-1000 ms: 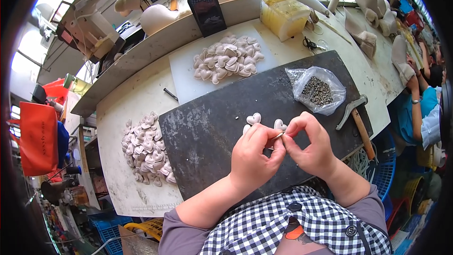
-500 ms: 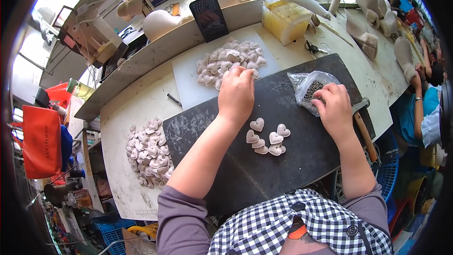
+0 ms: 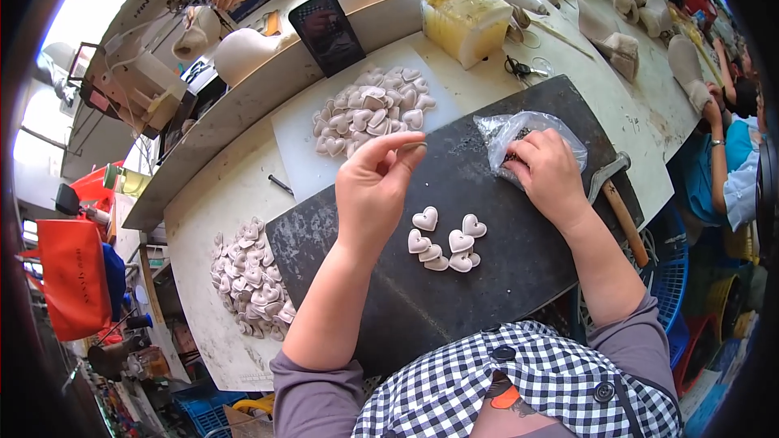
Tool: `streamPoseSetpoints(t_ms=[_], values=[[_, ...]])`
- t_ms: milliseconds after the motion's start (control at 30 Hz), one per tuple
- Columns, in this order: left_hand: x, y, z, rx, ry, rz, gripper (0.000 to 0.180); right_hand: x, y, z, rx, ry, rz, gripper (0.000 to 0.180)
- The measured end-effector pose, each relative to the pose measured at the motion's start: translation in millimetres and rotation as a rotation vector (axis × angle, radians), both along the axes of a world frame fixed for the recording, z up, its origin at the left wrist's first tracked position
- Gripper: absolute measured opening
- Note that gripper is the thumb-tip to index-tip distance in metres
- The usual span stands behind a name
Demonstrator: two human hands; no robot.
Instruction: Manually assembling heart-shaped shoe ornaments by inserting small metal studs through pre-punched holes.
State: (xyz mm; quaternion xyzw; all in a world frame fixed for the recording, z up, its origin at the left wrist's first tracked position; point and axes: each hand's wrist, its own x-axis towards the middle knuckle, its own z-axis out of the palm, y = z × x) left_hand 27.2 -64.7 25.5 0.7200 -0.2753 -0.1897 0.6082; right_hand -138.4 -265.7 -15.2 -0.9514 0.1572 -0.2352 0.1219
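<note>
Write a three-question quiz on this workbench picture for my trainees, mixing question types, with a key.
1. Which of the wearer's hands is at the plastic bag?
2. True or false: the black phone stands beyond the heart pile on the white sheet.
3. Where is the hammer?
a) on the white sheet
b) at the right edge of the black board
c) inside the bag

Key: 1. Right hand; 2. True; 3. b
</note>
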Motion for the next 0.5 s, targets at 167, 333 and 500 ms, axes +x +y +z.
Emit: streamPoseSetpoints(t_ms=[167,333,500], values=[[-28,40,3,-0.217,0.331,-0.092,0.021,7,1,5,0.026,-0.019,0.043,0.008],[-48,55,-7,-0.208,0.392,-0.131,0.034,0,-3,4,0.039,-0.137,0.007,0.005],[-57,54,-18,-0.181,0.533,-0.133,0.028,-8,1,16,0.113,-0.095,-0.031,0.009]])
